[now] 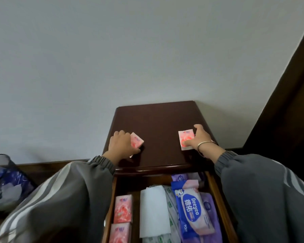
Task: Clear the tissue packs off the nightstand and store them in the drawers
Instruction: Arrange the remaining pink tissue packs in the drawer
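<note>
Both hands picking the last two packs off the nightstand [158,120].

Left hand [120,143] curls around the left pack [136,142]; right hand [199,137] pinches the right pack [186,139]. Next, likely: lift both into the open drawer [216,193] below the nightstand.

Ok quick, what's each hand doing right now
Left hand: closed on a pink tissue pack on the nightstand.
Right hand: gripping the other pink pack.

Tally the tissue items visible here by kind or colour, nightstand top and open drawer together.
Pink packs on top: 2
Pink packs in drawer: 2
Blue wipes pack: 1
White tissue stack: 1
Total: 6, with partly hidden purple and green packs left uncounted.
</note>
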The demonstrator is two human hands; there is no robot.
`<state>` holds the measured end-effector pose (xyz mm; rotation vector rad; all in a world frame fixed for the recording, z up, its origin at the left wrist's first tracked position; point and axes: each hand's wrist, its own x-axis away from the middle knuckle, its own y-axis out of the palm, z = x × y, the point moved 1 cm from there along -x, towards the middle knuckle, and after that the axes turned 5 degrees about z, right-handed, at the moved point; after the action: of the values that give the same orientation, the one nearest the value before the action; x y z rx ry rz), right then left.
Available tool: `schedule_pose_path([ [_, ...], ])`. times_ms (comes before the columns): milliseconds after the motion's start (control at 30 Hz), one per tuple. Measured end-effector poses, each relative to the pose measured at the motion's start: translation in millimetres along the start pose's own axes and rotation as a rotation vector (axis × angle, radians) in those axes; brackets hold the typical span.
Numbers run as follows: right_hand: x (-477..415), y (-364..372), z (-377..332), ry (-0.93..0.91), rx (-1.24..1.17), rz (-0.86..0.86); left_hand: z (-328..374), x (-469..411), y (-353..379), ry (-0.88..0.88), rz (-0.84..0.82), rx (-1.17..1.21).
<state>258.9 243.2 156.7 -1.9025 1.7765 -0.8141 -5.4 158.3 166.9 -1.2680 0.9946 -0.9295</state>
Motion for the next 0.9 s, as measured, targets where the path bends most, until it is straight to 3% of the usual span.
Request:
schedule_pose_path([
  [67,17.8,-2.8,8.2,0.025,-0.12,0.071,4.0,29.6,-0.3,-0.106,0.049,0.137],
  [133,40.6,-3.7,17.1,0.049,-0.325,0.056,7.5,60.0,-2.9,-0.236,0.061,0.508],
  [233,86.8,0.8,27.5,0.126,-0.845,-0.23,19.4,110.5,-4.4,-0.365,-0.038,1.044],
  [333,138.1,7.8,34.2,0.119,-0.987,-0.409,38.9,160.6,2.9,-0.378,-0.177,1.183],
  [433,178.7,15.9,37.2,0.024,-0.905,-0.461,51.2,196.8,10.6,-0.416,-0.404,1.269],
  [600,216.0,20.2,31.1,-0.062,-0.577,-0.327,59.7,228.7,18.3,-0.284,-0.618,1.556],
  [800,248.2,34.4,28.6,-0.117,-0.436,-0.413,54.5,244.9,26.0,-0.459,-0.574,1.694],
  [900,259.7,45.2,32.3,-0.06,-0.437,-0.49,47.8,255.5,31.4,-0.442,-0.613,1.676],
])
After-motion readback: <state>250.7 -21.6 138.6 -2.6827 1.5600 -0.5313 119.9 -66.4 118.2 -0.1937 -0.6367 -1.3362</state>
